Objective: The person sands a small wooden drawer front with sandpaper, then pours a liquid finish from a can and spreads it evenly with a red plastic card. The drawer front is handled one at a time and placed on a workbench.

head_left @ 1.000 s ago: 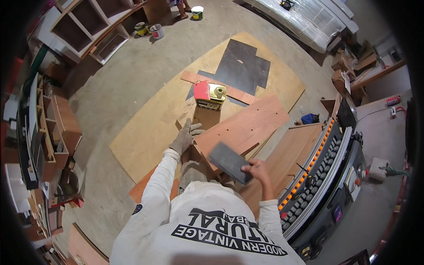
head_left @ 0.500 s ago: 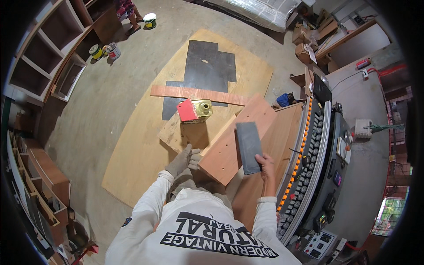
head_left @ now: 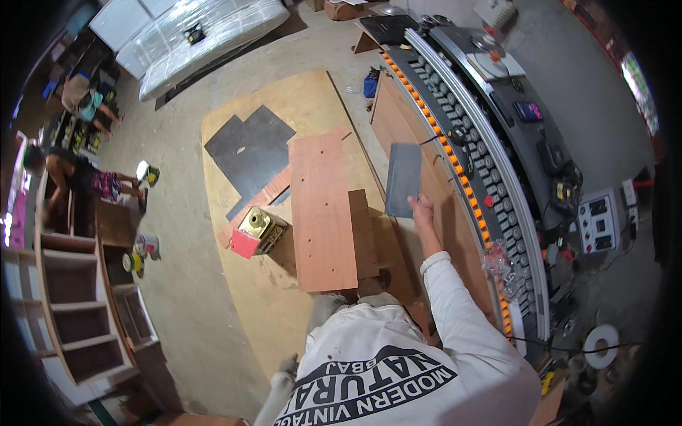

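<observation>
My right hand (head_left: 423,211) grips the lower edge of a dark grey rectangular sheet (head_left: 403,177), raised above the right side of the work area. Low by my body is my left hand (head_left: 287,365) in a grey glove, its fingers too unclear to read. In front of me lies a reddish wooden panel (head_left: 323,213) with several small holes, over another board. Left of it stands a gold metal can (head_left: 263,231) with a red flat piece (head_left: 245,243) against its side. A reddish wood strip (head_left: 257,197) and dark grey sheets (head_left: 249,149) lie beyond the can.
A large plywood sheet (head_left: 312,92) lies underneath. Along the right runs an edge machine (head_left: 455,142) with orange and grey rollers. Wooden shelving (head_left: 74,291), paint cans (head_left: 147,245) and two other people (head_left: 67,174) are at left. A plastic-wrapped item (head_left: 213,46) lies at the back.
My view has turned to the right. The left hand has drawn back from the boards to beside my body. My right hand still holds the grey sheet, now farther from the holed panel.
</observation>
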### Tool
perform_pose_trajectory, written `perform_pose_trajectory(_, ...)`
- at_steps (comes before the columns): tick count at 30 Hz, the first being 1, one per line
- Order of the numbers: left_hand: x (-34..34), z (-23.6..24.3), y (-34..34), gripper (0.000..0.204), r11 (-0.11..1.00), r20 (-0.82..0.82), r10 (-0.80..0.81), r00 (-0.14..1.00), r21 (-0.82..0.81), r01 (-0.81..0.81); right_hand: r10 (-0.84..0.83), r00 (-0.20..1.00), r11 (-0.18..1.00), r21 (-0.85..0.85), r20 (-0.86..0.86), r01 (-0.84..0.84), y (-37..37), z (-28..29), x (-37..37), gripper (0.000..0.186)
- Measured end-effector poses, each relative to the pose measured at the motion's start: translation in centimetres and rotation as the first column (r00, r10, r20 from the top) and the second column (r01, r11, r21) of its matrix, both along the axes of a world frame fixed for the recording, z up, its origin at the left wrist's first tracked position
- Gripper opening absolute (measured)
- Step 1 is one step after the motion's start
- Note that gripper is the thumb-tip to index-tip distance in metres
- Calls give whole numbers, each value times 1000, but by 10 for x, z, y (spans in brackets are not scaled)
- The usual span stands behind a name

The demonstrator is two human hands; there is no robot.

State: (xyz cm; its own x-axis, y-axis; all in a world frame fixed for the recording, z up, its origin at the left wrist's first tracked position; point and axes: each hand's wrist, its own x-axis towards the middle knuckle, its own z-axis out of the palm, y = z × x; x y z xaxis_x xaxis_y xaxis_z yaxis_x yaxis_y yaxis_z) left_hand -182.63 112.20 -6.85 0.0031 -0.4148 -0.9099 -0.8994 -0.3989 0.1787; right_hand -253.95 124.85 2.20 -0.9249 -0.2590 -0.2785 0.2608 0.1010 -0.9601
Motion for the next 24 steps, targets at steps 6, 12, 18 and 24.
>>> perform_pose_trajectory(6,11,61,30,52,969,2,246,969,20,-246,-70,939,972,234,336,-12,16,-124,60,25)
perform_pose_trajectory(12,-46,84,44,54,930,-69,363,929,91,-357,156,861,849,380,484,-368,19,-222,111,34)
perform_pose_trajectory(18,-95,115,45,46,986,-141,162,977,-12,-165,-208,956,789,613,208,38,64,-277,138,21)
perform_pose_trajectory(24,-70,103,-8,47,988,-112,148,983,-17,-150,-245,871,965,198,426,175,88,-109,84,35)
